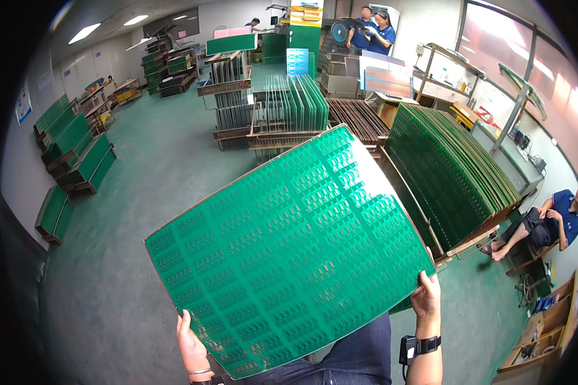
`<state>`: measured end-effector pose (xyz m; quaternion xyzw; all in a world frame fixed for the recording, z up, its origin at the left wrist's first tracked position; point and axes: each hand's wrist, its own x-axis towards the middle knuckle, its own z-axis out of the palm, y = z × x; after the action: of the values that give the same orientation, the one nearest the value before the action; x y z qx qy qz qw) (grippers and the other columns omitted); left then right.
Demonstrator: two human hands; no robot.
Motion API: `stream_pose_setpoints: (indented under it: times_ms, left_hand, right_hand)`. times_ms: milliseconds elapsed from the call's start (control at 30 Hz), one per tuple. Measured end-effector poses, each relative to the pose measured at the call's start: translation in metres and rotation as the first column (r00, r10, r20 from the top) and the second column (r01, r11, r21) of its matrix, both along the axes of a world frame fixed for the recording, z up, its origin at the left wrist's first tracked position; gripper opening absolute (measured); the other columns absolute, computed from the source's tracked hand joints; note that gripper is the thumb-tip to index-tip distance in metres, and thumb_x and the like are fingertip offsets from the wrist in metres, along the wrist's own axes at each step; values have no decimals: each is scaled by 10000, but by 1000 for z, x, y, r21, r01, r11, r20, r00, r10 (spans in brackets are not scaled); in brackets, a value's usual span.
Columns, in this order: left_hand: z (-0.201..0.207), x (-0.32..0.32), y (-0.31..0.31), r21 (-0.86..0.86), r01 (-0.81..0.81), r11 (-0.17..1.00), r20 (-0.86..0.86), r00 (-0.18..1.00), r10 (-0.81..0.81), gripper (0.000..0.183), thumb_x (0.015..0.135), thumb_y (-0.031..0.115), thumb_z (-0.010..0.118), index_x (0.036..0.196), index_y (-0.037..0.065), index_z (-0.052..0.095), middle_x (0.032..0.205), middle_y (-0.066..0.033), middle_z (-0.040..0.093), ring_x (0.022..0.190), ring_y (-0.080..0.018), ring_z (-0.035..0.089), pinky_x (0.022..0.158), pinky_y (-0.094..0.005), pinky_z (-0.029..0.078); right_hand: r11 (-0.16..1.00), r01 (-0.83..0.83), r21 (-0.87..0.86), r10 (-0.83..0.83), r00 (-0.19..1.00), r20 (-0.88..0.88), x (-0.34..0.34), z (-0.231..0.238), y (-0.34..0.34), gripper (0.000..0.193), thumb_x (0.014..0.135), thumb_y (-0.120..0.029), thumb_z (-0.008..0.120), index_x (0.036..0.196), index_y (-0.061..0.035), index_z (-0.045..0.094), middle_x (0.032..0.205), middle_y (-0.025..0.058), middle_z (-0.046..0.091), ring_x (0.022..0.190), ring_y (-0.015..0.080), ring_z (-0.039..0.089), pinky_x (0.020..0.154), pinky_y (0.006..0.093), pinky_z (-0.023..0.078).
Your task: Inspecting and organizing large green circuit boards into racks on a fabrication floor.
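A large green circuit board panel (289,256), covered in rows of small copper-coloured patterns, is held up tilted in front of me. My left hand (191,346) grips its lower left edge, thumb on the front face. At the lower right edge, my right hand (426,296) holds it the same way, with the fingers mostly hidden behind. Bright glare covers the panel's upper right part. Just beyond it on the right stands a rack of similar green panels (446,173), packed upright in a row.
Wire racks with upright panels (295,106) stand ahead. More green panels (77,151) lean along the left wall. A seated person (555,218) is at the right, near a wooden shelf box (546,327). Two people (371,32) stand at the back beside a fan (340,32).
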<state>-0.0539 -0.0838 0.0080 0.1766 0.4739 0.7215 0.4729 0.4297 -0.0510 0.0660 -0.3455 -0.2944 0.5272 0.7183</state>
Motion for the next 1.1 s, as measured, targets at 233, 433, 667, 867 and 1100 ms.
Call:
stream_pose_setpoints:
  times_ms: [233,433,667,867,1100]
  left_hand:
    - [-11,-11,0,-42,32,999,-26,999,-33,379,912,232,565,1224,23,515,1196,-65,548,1105,-182,481,946,-338,372]
    - [-15,-22,-2,-98,11,995,-21,1000,-13,369,882,296,608,1169,73,542,1128,-43,576,1049,-174,512,912,-354,409]
    - [-19,-31,-5,-151,40,988,90,996,-27,365,933,249,510,1239,51,490,1187,-77,551,1048,-213,551,874,-375,463]
    - [-34,-41,-9,-136,-23,990,-86,996,11,438,883,319,596,1215,47,509,1200,-60,545,1064,-203,523,923,-366,418]
    - [-22,-33,-8,-173,-27,984,-54,998,18,428,879,311,601,1197,36,521,1194,-60,545,1062,-198,517,928,-354,410]
  right_hand:
    - [999,-30,-13,31,999,20,-3,2,1,731,823,-85,627,1443,-94,239,1406,88,392,1258,225,424,1016,360,386]
    - [999,-46,-9,47,996,81,-8,12,5,836,744,-106,711,1433,-45,241,1422,109,368,1284,238,393,1053,360,339]
    - [994,-108,-16,109,991,84,-13,18,5,815,764,-74,673,1437,-25,215,1420,112,366,1295,232,376,1069,360,312]
    - [989,-150,-1,149,983,105,-15,20,1,797,792,-89,661,1444,-37,206,1435,91,345,1295,214,358,1072,364,287]
    - [986,-169,-10,169,980,106,-13,19,3,796,807,-102,658,1452,-62,194,1438,88,341,1292,218,363,1064,381,303]
